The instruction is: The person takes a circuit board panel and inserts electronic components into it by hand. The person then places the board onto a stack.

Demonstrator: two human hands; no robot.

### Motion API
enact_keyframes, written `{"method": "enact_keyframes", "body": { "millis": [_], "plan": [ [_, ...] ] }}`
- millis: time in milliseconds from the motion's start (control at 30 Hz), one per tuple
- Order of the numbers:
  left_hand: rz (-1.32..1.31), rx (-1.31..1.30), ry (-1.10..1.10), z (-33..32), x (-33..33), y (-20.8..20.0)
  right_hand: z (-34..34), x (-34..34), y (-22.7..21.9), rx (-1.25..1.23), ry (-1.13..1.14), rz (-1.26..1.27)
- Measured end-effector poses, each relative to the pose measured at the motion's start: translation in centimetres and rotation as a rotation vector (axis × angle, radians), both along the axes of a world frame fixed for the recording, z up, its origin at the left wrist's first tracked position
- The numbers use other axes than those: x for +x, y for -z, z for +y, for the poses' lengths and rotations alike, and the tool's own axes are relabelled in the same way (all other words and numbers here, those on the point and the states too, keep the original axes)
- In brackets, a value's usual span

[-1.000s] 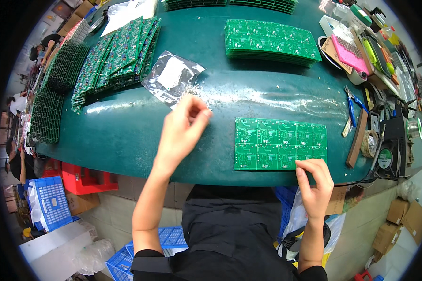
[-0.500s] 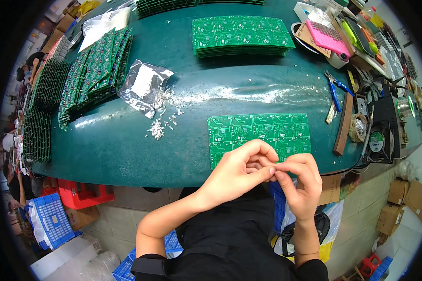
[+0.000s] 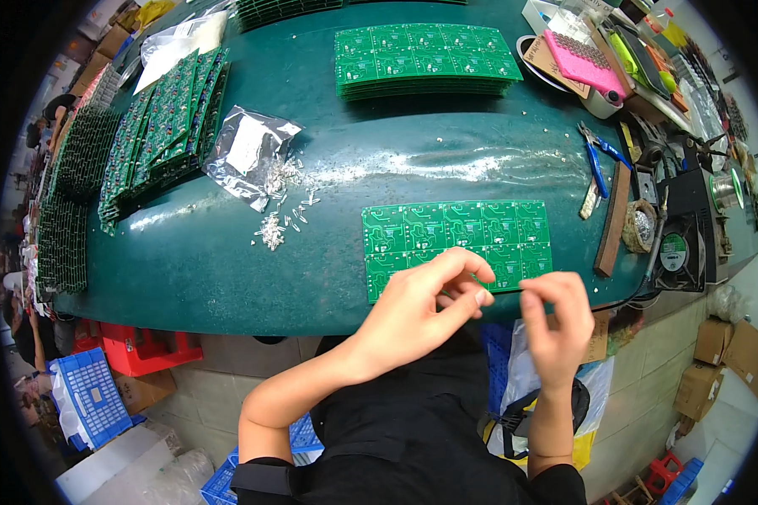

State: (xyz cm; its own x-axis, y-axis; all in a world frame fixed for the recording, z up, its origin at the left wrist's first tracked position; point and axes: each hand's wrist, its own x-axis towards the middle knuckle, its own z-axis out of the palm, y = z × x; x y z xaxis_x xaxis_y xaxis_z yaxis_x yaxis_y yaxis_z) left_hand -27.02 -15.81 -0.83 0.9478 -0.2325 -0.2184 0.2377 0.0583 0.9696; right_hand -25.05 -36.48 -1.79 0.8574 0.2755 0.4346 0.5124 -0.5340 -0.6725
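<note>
At twelve o'clock from your left hand [image 3: 421, 301] lies the green circuit-board panel [image 3: 455, 229], partly overlapped; loose pale components [image 3: 271, 232] heap at ten. Your fingertips [image 3: 480, 297], meeting earlier, now stand apart: that two-handed contact seems over. Left thumb and forefinger curl, gap between. Right hand [image 3: 557, 326], three o'clock, blurred, thumb near forefinger; pinch or contents, cannot tell.

The counter [image 3: 168, 269] is dark green. The circuit panel [image 3: 455, 225] is brighter green, gridded with repeating pale traces. Toward two o'clock, the pliers [image 3: 596, 168] have blue handles; toward eight, a crate [image 3: 95, 396] shows blue latticework.
</note>
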Motion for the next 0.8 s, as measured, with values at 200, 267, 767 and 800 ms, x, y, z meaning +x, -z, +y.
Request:
{"method": "enact_keyframes", "body": {
  "millis": [200,267,767,800],
  "plan": [
    [-0.267,0.333,-0.01,1.4,0.7,0.6,-1.5,0.6,2.4,0.153,0.049,0.314],
    [-0.287,0.292,-0.033,1.2,0.7,1.5,-1.1,0.6,2.4,0.107,0.029,0.299],
    [-0.11,-0.066,0.09,-1.1,0.6,1.5,-0.4,-0.5,0.4,0.277,-0.136,0.328],
    [-0.11,-0.067,0.09,-1.2,0.6,1.5,-0.5,-0.6,0.6,0.304,-0.158,0.294]
  ]
}}
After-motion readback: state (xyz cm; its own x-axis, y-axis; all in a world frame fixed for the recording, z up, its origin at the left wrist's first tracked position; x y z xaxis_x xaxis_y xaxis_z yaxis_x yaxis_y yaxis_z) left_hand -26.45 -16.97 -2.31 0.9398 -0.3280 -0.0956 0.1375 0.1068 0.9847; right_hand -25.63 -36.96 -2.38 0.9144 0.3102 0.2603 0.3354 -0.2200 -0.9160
